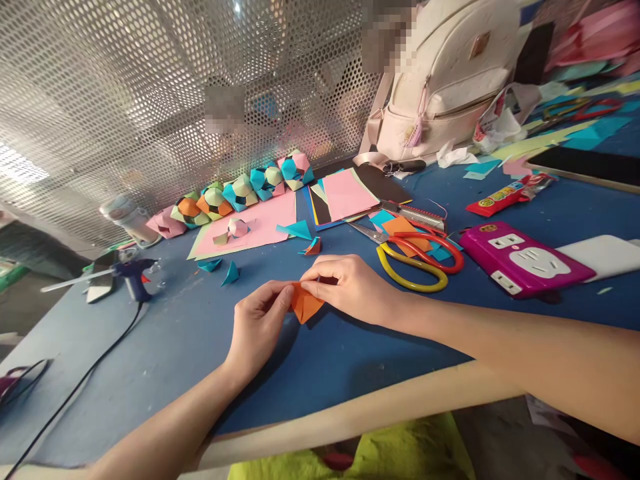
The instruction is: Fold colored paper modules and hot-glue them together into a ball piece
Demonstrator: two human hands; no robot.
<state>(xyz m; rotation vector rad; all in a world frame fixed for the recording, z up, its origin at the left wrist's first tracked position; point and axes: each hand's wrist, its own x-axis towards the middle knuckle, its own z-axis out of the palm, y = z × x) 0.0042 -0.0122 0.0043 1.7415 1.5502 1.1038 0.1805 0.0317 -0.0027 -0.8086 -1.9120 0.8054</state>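
An orange piece of folded paper [306, 305] is pinched between both hands above the blue table, its point toward me. My left hand [260, 321] grips its left edge with thumb and fingers. From the other side, my right hand [345, 287] pinches the upper right part, the fingertips close to my left thumb. Just beyond the hands lie a small orange and blue folded piece [313, 247] and a blue paper triangle [296, 229]. Small blue folded pieces [231, 273] rest to the left.
A row of folded paper balls [240, 192] stands by the mesh screen [175, 87]. Right of my hands are scissors [415, 257], a purple power strip [520, 260] and a white backpack [445, 87]. A glue gun [133, 273] with a trailing cord lies left.
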